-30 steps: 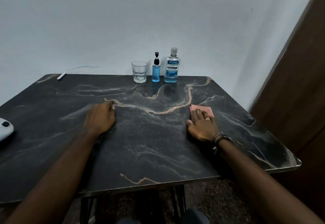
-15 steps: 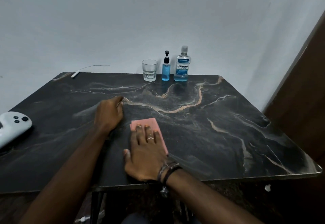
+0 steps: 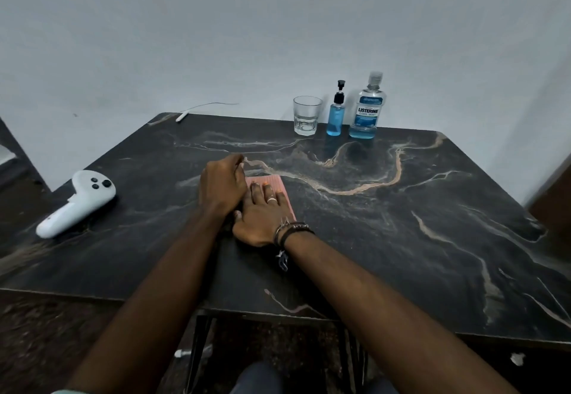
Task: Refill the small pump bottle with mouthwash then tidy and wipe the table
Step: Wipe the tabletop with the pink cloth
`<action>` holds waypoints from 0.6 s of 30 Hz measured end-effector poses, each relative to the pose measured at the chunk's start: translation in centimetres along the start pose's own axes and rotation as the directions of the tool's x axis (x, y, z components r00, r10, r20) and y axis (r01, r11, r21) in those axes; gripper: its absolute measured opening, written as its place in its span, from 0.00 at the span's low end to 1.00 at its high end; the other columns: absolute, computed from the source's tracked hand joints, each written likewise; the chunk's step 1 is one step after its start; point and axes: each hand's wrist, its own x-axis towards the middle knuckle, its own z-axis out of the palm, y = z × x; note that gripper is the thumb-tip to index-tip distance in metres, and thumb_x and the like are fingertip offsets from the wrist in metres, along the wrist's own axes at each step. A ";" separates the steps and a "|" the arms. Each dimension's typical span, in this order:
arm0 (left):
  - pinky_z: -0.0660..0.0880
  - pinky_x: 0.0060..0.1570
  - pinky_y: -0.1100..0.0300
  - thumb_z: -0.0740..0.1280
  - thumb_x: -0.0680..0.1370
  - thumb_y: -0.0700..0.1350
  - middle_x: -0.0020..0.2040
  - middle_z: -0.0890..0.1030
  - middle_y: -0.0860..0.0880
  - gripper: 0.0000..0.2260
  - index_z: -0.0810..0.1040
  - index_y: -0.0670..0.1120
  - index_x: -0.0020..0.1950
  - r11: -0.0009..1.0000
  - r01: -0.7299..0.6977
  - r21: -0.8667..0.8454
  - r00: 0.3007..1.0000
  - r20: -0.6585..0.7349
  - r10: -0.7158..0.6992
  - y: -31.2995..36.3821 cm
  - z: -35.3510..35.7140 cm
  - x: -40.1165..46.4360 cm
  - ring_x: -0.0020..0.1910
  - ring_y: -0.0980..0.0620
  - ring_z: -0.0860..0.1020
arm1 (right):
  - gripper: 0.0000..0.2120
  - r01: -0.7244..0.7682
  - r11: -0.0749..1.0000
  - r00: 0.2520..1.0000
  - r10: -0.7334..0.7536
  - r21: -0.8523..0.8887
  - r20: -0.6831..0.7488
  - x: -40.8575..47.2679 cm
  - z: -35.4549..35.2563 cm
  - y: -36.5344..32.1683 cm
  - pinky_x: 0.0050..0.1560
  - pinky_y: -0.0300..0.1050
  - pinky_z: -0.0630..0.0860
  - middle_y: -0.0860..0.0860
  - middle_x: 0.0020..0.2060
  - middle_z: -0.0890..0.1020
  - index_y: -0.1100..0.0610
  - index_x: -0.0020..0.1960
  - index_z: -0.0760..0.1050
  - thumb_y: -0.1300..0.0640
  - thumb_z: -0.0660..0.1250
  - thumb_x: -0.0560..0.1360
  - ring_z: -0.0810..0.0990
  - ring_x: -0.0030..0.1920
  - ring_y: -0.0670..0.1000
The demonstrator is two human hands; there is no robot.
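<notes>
Head view, one dark marble-pattern table (image 3: 401,239) against a pale wall.

Right hand (image 3: 262,214): flat, fingers straight, palm down, pressing a pink cloth (image 3: 282,189) onto the table near its middle; a ring on one finger, bracelets at the wrist.

Left hand (image 3: 221,185): resting on the table just beside the right, touching it; fingers curled under; whether they hold anything cannot be told.

Back edge, by the wall, upright in a row from left to right: clear drinking glass (image 3: 306,115); small pump bottle (image 3: 336,113) with black pump, blue liquid filling most of it; Listerine mouthwash bottle (image 3: 367,109), cap on, blue liquid low in it.

Left side: white handheld controller (image 3: 77,202), lying flat.

Back left corner: white cable (image 3: 191,112) with its end on the table.
</notes>
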 end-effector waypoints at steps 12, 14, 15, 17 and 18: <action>0.77 0.44 0.48 0.63 0.75 0.39 0.50 0.84 0.36 0.11 0.80 0.43 0.55 0.993 0.115 0.025 0.985 0.123 -0.117 -2.4 1.1 1.9 0.50 0.35 0.81 | 0.38 -0.146 0.989 0.989 0.146 -0.017 -0.004 12.0 -2.5 2.4 0.77 0.57 0.40 0.58 0.80 0.44 0.60 0.80 0.43 0.38 0.47 0.78 0.42 0.79 0.59; 0.78 0.44 0.47 0.62 0.75 0.39 0.49 0.84 0.36 0.10 0.80 0.44 0.53 0.996 0.083 0.037 0.984 0.158 -0.088 -2.5 1.5 2.0 0.49 0.34 0.81 | 0.39 -0.170 0.985 0.985 0.170 -0.025 -0.006 13.9 -2.9 2.7 0.77 0.57 0.40 0.58 0.80 0.44 0.61 0.80 0.43 0.37 0.48 0.79 0.42 0.79 0.60; 0.77 0.43 0.47 0.62 0.76 0.39 0.48 0.84 0.37 0.09 0.79 0.46 0.51 0.997 0.066 0.039 0.981 0.180 -0.072 -2.6 1.7 2.1 0.48 0.35 0.81 | 0.38 -0.174 0.984 0.985 0.174 -0.033 -0.012 14.7 -3.2 2.9 0.77 0.57 0.41 0.58 0.80 0.44 0.61 0.79 0.43 0.38 0.48 0.79 0.42 0.79 0.60; 0.75 0.39 0.49 0.61 0.75 0.39 0.45 0.84 0.39 0.07 0.77 0.48 0.47 0.998 0.044 0.040 0.975 0.214 -0.052 -2.8 2.0 2.2 0.46 0.35 0.81 | 0.35 -0.174 0.984 0.984 0.173 -0.036 -0.032 16.1 -3.7 3.2 0.77 0.57 0.42 0.59 0.80 0.46 0.62 0.79 0.45 0.40 0.48 0.81 0.44 0.79 0.61; 0.75 0.39 0.50 0.60 0.75 0.40 0.44 0.84 0.40 0.07 0.77 0.48 0.46 0.999 0.038 0.036 0.975 0.219 -0.045 -2.9 2.0 2.2 0.46 0.35 0.81 | 0.34 -0.168 0.985 0.985 0.167 -0.025 -0.041 16.6 -4.1 3.4 0.77 0.57 0.44 0.60 0.79 0.47 0.62 0.79 0.47 0.41 0.48 0.82 0.46 0.79 0.61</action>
